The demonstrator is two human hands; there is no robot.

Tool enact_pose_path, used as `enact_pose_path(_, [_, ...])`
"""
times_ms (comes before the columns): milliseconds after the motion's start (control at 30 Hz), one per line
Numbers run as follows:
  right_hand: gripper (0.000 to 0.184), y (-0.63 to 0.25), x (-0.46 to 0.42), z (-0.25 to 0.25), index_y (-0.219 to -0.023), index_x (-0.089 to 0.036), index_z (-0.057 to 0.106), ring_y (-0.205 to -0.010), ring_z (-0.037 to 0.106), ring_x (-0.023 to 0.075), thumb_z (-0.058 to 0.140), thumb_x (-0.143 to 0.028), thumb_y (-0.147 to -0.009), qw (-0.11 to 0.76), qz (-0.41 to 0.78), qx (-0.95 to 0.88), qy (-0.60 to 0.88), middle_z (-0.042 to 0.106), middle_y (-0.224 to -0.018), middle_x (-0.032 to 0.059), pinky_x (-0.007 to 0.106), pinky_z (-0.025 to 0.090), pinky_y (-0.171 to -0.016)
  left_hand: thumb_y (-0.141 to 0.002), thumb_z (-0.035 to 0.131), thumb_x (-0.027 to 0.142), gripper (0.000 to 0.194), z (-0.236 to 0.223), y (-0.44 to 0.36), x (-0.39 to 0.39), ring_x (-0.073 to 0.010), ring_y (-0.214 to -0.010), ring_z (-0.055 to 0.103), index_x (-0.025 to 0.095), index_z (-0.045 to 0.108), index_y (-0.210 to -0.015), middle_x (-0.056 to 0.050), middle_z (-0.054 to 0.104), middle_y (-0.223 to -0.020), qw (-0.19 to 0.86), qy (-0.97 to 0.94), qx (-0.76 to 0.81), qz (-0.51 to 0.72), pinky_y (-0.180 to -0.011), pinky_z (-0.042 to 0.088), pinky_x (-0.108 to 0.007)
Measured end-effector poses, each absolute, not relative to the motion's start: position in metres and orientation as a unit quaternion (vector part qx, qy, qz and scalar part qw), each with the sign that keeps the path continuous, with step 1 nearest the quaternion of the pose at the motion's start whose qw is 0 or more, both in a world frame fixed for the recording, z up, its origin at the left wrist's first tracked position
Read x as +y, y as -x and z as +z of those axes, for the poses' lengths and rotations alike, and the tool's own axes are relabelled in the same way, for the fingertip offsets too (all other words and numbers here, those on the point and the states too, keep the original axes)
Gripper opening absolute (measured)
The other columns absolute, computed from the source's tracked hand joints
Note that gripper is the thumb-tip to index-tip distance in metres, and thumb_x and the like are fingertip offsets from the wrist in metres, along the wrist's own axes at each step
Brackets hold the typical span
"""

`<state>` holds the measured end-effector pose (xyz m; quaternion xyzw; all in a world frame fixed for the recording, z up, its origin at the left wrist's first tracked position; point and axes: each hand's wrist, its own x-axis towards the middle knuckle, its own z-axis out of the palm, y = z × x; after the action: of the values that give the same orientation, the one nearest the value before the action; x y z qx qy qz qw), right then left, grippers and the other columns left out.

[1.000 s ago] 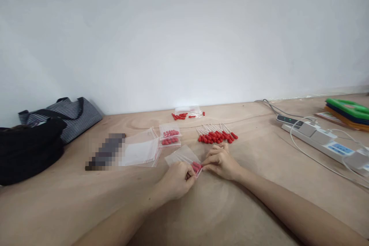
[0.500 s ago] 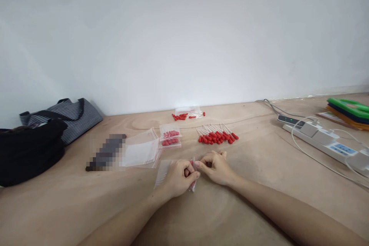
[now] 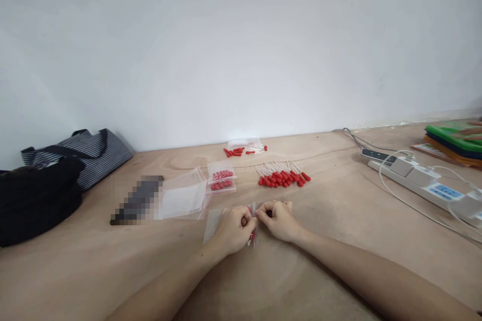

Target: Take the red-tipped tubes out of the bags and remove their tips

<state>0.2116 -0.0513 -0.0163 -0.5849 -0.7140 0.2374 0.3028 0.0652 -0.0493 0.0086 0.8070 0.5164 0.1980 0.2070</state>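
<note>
A clear zip bag [image 3: 212, 223] with red-tipped sticks inside lies low over the table, much of it covered by my left hand [image 3: 236, 228]. That hand is closed, thumb and finger pinching the bag close to its red-filled end. My right hand [image 3: 277, 220] pinches the same end's edge from the right, fingers curled. Just beyond it rests a pile of red-tipped sticks [image 3: 282, 175]. Two filled zip bags [image 3: 221, 177] overlap to the left of the pile, and a stack of flat clear zip bags [image 3: 183, 198] lies beside them.
Loose red pieces [image 3: 235, 152] and another clear bag [image 3: 244, 144] lie by the wall. A blurred dark object [image 3: 139, 200], a black bag [image 3: 41, 200] and a striped bag [image 3: 101, 155] stand left. Right are a power strip [image 3: 422, 183] with cables, stacked trays [image 3: 448, 138] and another person's hand [image 3: 472, 133].
The bag has been turned so its red end faces right, and my hands have come closer together around that end. Another person's hand has appeared over the green tray at far right.
</note>
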Motion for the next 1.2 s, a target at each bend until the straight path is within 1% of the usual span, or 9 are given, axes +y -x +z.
enact_pose_path(167, [0.026, -0.211, -0.052, -0.019, -0.060, -0.018, 0.058, -0.065, 0.050, 0.0121, 0.045, -0.029, -0.079, 0.327, 0.231, -0.716, 0.572, 0.062, -0.065, -0.0028, 0.032, 0.023, -0.072, -0.073, 0.046, 0.020, 0.012, 0.013, -0.069, -0.053, -0.0169, -0.069, 0.049, 0.017, 0.050, -0.062, -0.001, 0.055, -0.067, 0.086, -0.838, 0.516, 0.156, -0.064, 0.032, -0.029])
enact_pose_path(300, [0.030, -0.210, -0.053, -0.017, -0.058, -0.018, 0.058, -0.062, 0.050, 0.0116, 0.044, -0.033, -0.080, 0.319, 0.224, -0.713, 0.583, 0.061, -0.061, -0.0039, 0.032, 0.023, -0.073, -0.079, 0.039, 0.020, 0.019, 0.012, -0.068, -0.054, -0.0191, -0.075, 0.049, 0.017, 0.051, -0.064, -0.004, 0.055, -0.073, 0.039, -0.866, 0.481, 0.129, -0.068, 0.031, -0.033])
enact_pose_path(467, [0.039, -0.207, -0.053, -0.010, -0.057, -0.019, 0.058, -0.061, 0.050, 0.0119, 0.039, -0.041, -0.083, 0.275, 0.259, -0.701, 0.605, 0.059, -0.056, -0.0046, 0.033, 0.022, -0.073, -0.081, 0.036, 0.017, 0.023, 0.005, -0.069, -0.049, -0.0172, -0.074, 0.049, 0.017, 0.047, -0.061, -0.002, 0.055, -0.069, 0.086, -0.847, 0.504, 0.146, -0.066, 0.031, -0.031])
enact_pose_path(567, [0.038, -0.204, -0.051, -0.009, -0.057, -0.018, 0.059, -0.060, 0.048, 0.0110, 0.038, -0.036, -0.083, 0.256, 0.282, -0.688, 0.618, 0.058, -0.056, -0.0047, 0.033, 0.022, -0.073, -0.079, 0.039, 0.017, 0.021, 0.001, -0.070, -0.046, -0.0165, -0.074, 0.049, 0.017, 0.046, -0.059, -0.001, 0.054, -0.069, 0.101, -0.834, 0.519, 0.158, -0.066, 0.030, -0.030])
enact_pose_path(700, [0.032, -0.202, -0.051, -0.010, -0.056, -0.017, 0.058, -0.060, 0.047, 0.0101, 0.041, -0.028, -0.080, 0.257, 0.264, -0.682, 0.632, 0.059, -0.057, -0.0048, 0.030, 0.021, -0.071, -0.076, 0.039, 0.016, 0.020, 0.001, -0.070, -0.046, -0.0157, -0.073, 0.049, 0.017, 0.046, -0.058, 0.000, 0.054, -0.068, 0.106, -0.827, 0.528, 0.163, -0.066, 0.030, -0.029])
enact_pose_path(833, [0.024, -0.200, -0.053, -0.009, -0.055, -0.016, 0.056, -0.059, 0.048, 0.0092, 0.043, -0.021, -0.075, 0.263, 0.257, -0.690, 0.623, 0.059, -0.058, -0.0050, 0.029, 0.020, -0.069, -0.074, 0.040, 0.014, 0.017, 0.002, -0.071, -0.048, -0.0167, -0.073, 0.049, 0.017, 0.046, -0.058, 0.000, 0.054, -0.068, 0.097, -0.829, 0.528, 0.157, -0.066, 0.029, -0.030])
enact_pose_path(967, [0.021, -0.201, -0.054, -0.010, -0.053, -0.016, 0.055, -0.059, 0.048, 0.0092, 0.046, -0.018, -0.072, 0.267, 0.239, -0.690, 0.629, 0.060, -0.058, -0.0041, 0.028, 0.020, -0.069, -0.072, 0.040, 0.012, 0.016, 0.005, -0.070, -0.048, -0.0173, -0.073, 0.049, 0.017, 0.046, -0.058, -0.001, 0.054, -0.067, 0.078, -0.818, 0.549, 0.151, -0.064, 0.030, -0.029])
enact_pose_path(1100, [0.024, -0.202, -0.053, -0.011, -0.050, -0.016, 0.054, -0.056, 0.047, 0.0085, 0.045, -0.019, -0.073, 0.274, 0.237, -0.693, 0.623, 0.058, -0.054, -0.0055, 0.028, 0.019, -0.068, -0.078, 0.036, 0.016, 0.022, 0.012, -0.065, -0.047, -0.0166, -0.073, 0.050, 0.017, 0.048, -0.060, 0.000, 0.055, -0.067, 0.095, -0.822, 0.540, 0.152, -0.067, 0.033, -0.030])
enact_pose_path(1200, [0.019, -0.206, -0.052, -0.012, -0.053, -0.017, 0.055, -0.057, 0.048, 0.0090, 0.050, -0.022, -0.071, 0.301, 0.226, -0.679, 0.630, 0.058, -0.055, -0.0060, 0.029, 0.020, -0.069, -0.083, 0.035, 0.025, 0.022, 0.018, -0.050, -0.048, -0.0170, -0.081, 0.051, 0.018, 0.052, -0.071, -0.001, 0.057, -0.078, 0.126, -0.848, 0.481, 0.183, -0.074, 0.036, -0.033])
